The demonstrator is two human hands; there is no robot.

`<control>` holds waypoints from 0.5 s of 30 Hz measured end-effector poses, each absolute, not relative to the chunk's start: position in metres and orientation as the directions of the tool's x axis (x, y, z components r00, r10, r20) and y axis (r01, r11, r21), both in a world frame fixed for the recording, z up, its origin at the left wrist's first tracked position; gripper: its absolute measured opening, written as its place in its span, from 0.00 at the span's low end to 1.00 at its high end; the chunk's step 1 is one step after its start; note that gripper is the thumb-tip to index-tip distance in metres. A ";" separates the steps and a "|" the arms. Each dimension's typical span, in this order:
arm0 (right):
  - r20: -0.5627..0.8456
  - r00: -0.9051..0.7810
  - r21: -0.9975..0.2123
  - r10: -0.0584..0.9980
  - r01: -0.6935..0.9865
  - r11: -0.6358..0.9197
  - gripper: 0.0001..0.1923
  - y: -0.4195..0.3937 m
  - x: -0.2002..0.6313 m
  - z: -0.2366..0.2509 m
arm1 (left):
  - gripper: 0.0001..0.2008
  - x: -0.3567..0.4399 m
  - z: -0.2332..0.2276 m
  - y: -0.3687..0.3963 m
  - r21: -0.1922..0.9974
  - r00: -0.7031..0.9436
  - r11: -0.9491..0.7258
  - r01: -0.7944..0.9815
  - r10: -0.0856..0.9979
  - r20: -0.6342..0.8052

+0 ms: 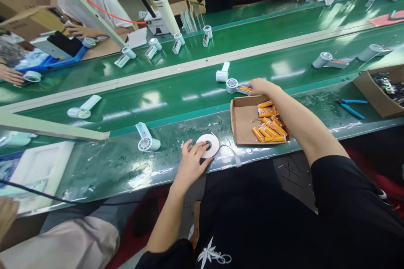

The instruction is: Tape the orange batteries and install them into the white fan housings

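Right hand [259, 87] grip on fan part [235, 86] unclear; top-left corner pixelated; carton [383, 92] cut off.

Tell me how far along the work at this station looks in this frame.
Looks done: a white fan part with an orange cell in its handle lies on the belt under the right hand. In hand: the left hand rests on the tape roll, a strip trailing off it. Left: a white fan housing lies untouched on the bench, and the cardboard tray holds many orange cells.

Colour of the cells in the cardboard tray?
Orange cells, in the cardboard tray under the right forearm; head view.
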State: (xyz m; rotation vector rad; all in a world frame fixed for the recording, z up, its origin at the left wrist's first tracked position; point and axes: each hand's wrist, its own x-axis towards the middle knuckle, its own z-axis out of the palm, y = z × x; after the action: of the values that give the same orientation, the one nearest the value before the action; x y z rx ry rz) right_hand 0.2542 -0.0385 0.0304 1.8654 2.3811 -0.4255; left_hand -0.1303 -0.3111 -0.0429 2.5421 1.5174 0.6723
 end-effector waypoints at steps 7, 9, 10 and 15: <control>0.318 -0.532 -0.059 0.785 0.815 0.577 0.20 -0.094 0.259 0.060 | 0.14 -0.108 -0.010 -0.306 0.312 0.322 -0.576 0.756 0.742 0.588; 0.475 -0.587 -0.036 0.656 0.732 0.680 0.18 -0.139 0.258 0.070 | 0.15 -0.094 0.005 -0.302 0.292 0.289 -0.608 0.738 0.676 0.678; 0.527 -0.592 -0.039 0.610 0.701 0.712 0.17 -0.164 0.256 0.075 | 0.17 -0.086 0.013 -0.300 0.275 0.269 -0.620 0.735 0.639 0.721; 0.604 -0.546 -0.182 0.580 0.614 0.768 0.11 -0.277 0.231 0.078 | 0.27 -0.047 0.040 -0.300 0.137 0.357 -0.692 0.709 0.519 0.777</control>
State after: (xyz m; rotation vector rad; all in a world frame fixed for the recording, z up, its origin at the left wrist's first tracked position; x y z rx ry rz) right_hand 0.2311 -0.2775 0.0778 1.3774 3.5644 0.1027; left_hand -0.0470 -0.2997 0.0404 2.7641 1.2733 1.4377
